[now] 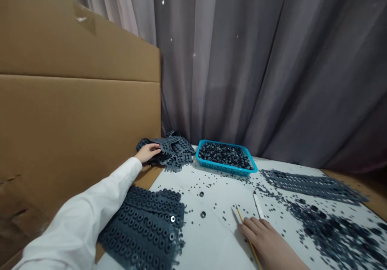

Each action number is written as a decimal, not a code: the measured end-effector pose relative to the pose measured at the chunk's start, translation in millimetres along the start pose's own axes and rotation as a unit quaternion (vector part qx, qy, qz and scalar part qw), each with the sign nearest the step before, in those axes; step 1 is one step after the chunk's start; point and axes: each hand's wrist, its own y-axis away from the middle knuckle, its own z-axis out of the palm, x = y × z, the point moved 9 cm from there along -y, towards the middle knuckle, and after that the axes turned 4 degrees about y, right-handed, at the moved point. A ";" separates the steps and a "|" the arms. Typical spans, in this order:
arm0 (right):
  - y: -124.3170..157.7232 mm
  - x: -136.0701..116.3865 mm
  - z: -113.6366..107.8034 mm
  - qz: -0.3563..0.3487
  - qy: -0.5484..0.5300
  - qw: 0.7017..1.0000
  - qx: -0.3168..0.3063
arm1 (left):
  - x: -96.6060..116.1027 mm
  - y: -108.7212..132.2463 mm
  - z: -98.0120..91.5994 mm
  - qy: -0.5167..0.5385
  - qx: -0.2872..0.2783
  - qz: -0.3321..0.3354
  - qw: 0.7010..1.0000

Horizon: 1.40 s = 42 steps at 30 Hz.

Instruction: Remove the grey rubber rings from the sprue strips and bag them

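Left sleeve [78, 213]: white, stretching out over the bench [217, 237]
Rubber sheet [142, 229]: punched, grey, lying right under that arm
Blue basket [226, 159]: packed with dark rings
Left hand [147, 153]: open, fingers on the heaped sheets [177, 151]
Right hand [263, 237]: closed around a yellow pencil [238, 213]

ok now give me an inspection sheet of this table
surface: white tabletop, covered in scattered bits
job's things: pile of dark grey perforated sheets; yellow pencil; blue tray of dark pieces
clutter: loose dark rings; flat sheet at front left; strip sheet at right; white tool
grippers: left hand touching the pile; right hand over the pencil, grip unclear
cables: nothing seen
surroundings: cardboard panel at left; grey curtain behind
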 end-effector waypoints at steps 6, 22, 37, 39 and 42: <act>-1.3 -6.7 -10.9 -0.020 -0.015 1.000 0.016 | 18.1 13.5 4.8 -0.167 0.008 0.060 0.984; -68.1 -18.5 -51.7 -0.014 -0.073 0.997 -0.009 | -19.4 -56.4 40.9 -0.101 0.075 -0.034 0.991; -297.5 -46.7 21.7 0.062 -0.018 0.998 -0.010 | -78.7 -31.6 2.0 0.059 0.279 -0.171 0.943; -299.9 -48.8 26.7 0.048 -0.008 0.999 -0.018 | -79.5 -29.2 0.9 0.062 0.283 -0.174 0.941; -280.9 -48.2 24.2 0.005 -0.002 1.000 -0.019 | -80.2 -26.1 -2.8 0.066 0.291 -0.187 0.936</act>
